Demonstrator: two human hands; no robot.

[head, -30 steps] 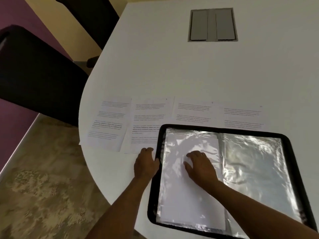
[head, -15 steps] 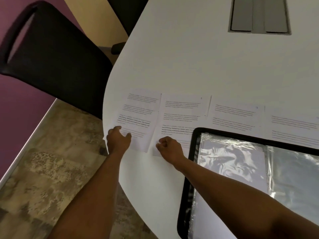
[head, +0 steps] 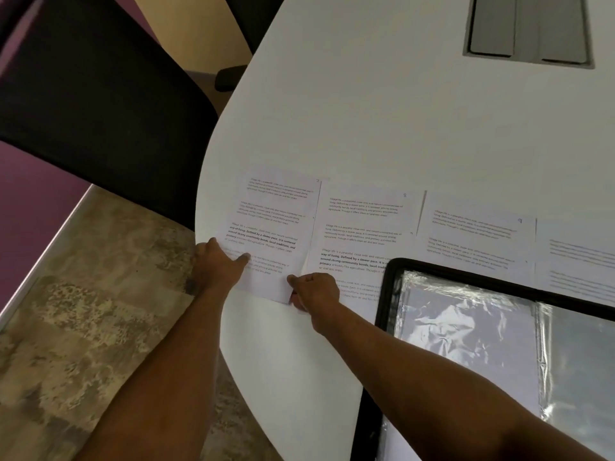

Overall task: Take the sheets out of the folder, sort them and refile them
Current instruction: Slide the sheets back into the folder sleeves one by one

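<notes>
Leaving the folder point(head: 386, 294) at four o'clock, I had brought both hands to the leftmost sheet point(head: 269, 234): left hand point(head: 218, 266) lay flat and unclenched on it, right hand point(head: 314, 291) pinched its near corner, readying refiling.

four printed sheets point(head: 273, 227) in a row on one table point(head: 382, 111); one open folder point(head: 387, 287); two hands point(head: 216, 267); two chairs point(head: 100, 104).

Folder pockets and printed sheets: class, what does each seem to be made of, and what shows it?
Folder pockets: apparently thin clear plastic, glossy; they wrinkle and throw bright glare.
Printed sheets: matt white paper, apparently; flat, no shine, carrying dark printed text.
</notes>
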